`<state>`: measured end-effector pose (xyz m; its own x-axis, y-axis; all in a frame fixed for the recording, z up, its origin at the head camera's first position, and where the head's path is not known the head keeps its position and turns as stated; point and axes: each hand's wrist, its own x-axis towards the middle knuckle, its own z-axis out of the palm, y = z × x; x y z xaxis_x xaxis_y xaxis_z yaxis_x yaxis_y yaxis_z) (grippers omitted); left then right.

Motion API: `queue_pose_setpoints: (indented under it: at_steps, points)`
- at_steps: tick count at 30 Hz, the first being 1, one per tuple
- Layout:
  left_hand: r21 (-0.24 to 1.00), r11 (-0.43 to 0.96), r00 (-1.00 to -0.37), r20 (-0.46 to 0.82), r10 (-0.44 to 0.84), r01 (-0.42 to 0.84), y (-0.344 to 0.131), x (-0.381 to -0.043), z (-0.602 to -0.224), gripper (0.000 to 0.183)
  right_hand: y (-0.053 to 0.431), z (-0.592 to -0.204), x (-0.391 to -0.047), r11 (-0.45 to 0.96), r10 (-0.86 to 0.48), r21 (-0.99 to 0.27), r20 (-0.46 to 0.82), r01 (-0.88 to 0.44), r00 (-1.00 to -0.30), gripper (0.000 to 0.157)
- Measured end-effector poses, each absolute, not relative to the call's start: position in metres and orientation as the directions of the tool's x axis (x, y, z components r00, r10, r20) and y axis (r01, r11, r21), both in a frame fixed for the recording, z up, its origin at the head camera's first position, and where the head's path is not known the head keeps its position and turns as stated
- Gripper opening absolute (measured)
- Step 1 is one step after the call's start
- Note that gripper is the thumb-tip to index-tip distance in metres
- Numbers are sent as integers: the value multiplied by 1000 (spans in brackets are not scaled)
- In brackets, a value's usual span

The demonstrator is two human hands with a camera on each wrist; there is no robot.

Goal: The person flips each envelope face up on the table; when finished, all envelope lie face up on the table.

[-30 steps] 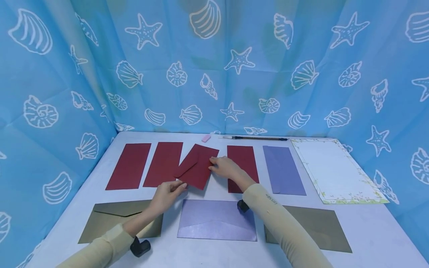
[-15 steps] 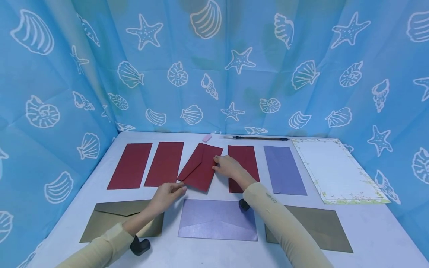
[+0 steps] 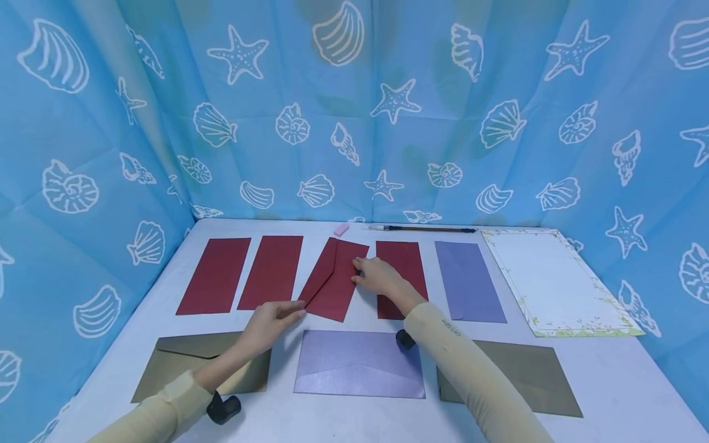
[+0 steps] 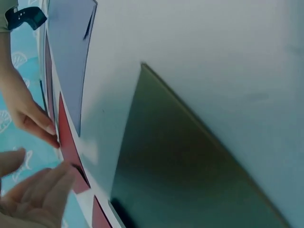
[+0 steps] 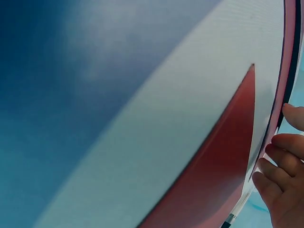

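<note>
In the head view a dark red envelope [image 3: 332,283], its flap side up, lies at a slant in the middle of the back row. My right hand [image 3: 378,277] pinches its right edge between thumb and fingers. At the near left corner, my left hand [image 3: 271,323] has its fingers fairly straight, the fingertips touching or just beside the paper. Thumb and fingers of that left hand [image 4: 35,194] stand apart in the left wrist view, short of the red envelope. The right wrist view shows my right hand [image 5: 285,166] only partly, at the right edge.
Red envelopes [image 3: 271,271] and a purple one [image 3: 471,282] flank it. In front lie two olive envelopes [image 3: 512,375] and a lilac one [image 3: 359,363]. A brush [image 3: 426,228], a pink eraser [image 3: 341,229] and bordered paper [image 3: 559,280] lie behind and right.
The slanted red envelope has shifted slightly right and its near edge has come down toward the table. My left fingers have parted from its corner; the right hand has moved slightly right.
</note>
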<state>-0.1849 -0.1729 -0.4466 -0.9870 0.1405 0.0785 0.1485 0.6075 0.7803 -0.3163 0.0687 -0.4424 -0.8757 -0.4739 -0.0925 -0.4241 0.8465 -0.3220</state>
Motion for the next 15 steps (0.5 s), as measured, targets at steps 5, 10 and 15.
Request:
queue_pose_setpoints:
  at_steps: [5,10,15]
  points:
    - [752,610,-965,145,217,250,-178,-187,-449,40,73,-443,-316,806,-518,-369,-63,-463,-853,56]
    - [646,644,-902,183,391,410,-186,-189,-447,46,79,-441,-311,756,-584,-407,-67,-512,-809,56]
    - [567,648,-833,134,536,508,-192,-195,-444,50,84,-440,-305,707,-648,-423,-64,-567,-759,52]
